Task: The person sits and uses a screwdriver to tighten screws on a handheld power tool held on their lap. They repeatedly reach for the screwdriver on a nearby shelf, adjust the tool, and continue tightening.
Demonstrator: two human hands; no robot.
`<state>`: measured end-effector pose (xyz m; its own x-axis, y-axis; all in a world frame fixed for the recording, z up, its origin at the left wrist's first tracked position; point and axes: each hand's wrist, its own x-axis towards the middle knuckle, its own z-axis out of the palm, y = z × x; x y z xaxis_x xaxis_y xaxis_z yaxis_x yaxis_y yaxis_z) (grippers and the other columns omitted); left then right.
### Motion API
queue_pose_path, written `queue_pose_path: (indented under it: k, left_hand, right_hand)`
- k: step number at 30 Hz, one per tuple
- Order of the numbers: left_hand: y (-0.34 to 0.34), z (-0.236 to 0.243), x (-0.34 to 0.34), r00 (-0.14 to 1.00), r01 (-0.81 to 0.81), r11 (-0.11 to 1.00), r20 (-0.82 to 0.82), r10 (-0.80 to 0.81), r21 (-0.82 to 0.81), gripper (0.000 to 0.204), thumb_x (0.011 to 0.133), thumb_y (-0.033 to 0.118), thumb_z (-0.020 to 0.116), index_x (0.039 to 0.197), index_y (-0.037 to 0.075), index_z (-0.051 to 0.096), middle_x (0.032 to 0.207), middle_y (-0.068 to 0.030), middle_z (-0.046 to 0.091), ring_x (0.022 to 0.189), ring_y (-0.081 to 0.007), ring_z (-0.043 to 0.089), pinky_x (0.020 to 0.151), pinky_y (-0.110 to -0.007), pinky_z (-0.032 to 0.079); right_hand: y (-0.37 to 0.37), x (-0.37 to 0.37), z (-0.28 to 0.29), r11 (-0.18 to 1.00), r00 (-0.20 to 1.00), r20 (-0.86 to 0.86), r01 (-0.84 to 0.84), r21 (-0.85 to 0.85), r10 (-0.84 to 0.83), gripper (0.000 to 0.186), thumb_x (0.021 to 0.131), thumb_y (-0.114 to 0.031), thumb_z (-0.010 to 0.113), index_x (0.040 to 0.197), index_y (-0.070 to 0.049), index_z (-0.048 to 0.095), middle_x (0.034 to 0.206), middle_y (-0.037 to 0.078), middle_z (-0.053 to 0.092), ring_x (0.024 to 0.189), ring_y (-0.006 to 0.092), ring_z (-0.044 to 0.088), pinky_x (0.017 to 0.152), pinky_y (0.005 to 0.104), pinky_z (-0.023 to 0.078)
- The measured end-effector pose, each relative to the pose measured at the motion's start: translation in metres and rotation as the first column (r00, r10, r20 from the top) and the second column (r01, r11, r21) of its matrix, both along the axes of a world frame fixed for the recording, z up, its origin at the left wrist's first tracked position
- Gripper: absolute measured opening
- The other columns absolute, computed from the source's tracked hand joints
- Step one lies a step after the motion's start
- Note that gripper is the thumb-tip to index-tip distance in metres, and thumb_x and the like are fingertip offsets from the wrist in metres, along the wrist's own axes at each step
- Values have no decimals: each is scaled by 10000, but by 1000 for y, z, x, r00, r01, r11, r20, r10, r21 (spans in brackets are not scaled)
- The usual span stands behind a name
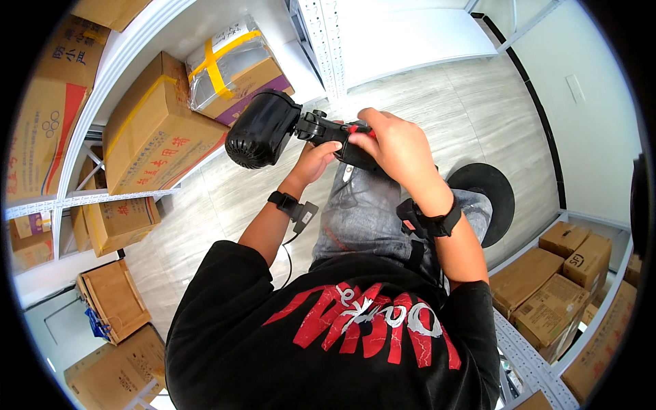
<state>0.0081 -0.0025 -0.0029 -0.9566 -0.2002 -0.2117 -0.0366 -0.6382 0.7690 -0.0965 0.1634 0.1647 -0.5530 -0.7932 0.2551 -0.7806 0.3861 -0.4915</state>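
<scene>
Held over my lap is a black device [263, 126] with a drum-shaped head, its rounded end slotted. A jointed neck with a small knob [319, 113] joins the head to a black clamp-like body [359, 156]. My left hand [318, 162] is closed around this body from below, thumb along its near side. From the right, my right hand [396, 143] grips the other end, fingers bent beside a small red part [357, 128]. Its fingertips are partly hidden. The head points left, toward the shelf boxes.
White shelving [85, 130] with cardboard boxes [157, 126] stands on the left, close to the device's head. More boxes [550, 311] sit on a rack at the lower right. A black round disc [488, 201] is beside my right leg. A cable [288, 263] hangs by my left wrist.
</scene>
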Motion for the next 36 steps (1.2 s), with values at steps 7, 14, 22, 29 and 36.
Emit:
queue_pose_path:
  k: [7, 14, 22, 29, 36]
  left_hand:
    - [0, 0, -2, 1000, -14, 1000, -12, 14, 1, 498, 871, 30, 572, 1355, 21, 456, 1274, -98, 563, 1190, -207, 542, 1021, -386, 437]
    - [0, -6, -4, 1000, -5, 1000, -3, 5, 14, 462, 949, 188, 530, 1369, 18, 440, 1334, -105, 532, 1239, -231, 507, 1049, -445, 402]
    - [5, -6, -9, 997, -77, 994, 36, 75, 74, 414, 976, 277, 512, 1295, 13, 506, 1274, -106, 583, 1182, -232, 555, 1023, -433, 428]
    - [3, -14, -5, 997, -79, 997, 27, 79, 22, 358, 925, 180, 536, 1224, -15, 556, 1198, -94, 627, 1124, -214, 579, 992, -413, 442]
    - [5, -5, -6, 999, -50, 999, -9, 50, -8, 374, 916, 157, 533, 1250, -11, 537, 1212, -96, 616, 1130, -223, 573, 1019, -438, 415]
  right_hand:
    - [2, -6, -7, 998, 982, -178, -67, -18, 63, 154, 804, -175, 689, 798, -56, 590, 793, 96, 590, 644, 325, 627, 569, 413, 510]
    - [-8, -3, -4, 989, 996, -51, 78, 123, -72, 174, 807, -179, 698, 795, -50, 582, 800, 114, 581, 686, 326, 632, 585, 422, 508]
    - [-2, -15, 2, 992, 973, -194, -126, 12, 126, 110, 780, -135, 649, 810, -49, 588, 775, 122, 588, 701, 316, 661, 595, 407, 533]
    - [-13, -9, 8, 947, 987, -47, 159, 280, -152, 186, 803, -195, 707, 755, -48, 603, 770, 114, 602, 725, 314, 650, 603, 417, 518]
    - [-1, -16, 4, 984, 953, -243, -177, 36, 180, 156, 791, -185, 690, 773, -62, 596, 779, 86, 555, 736, 287, 642, 611, 399, 517]
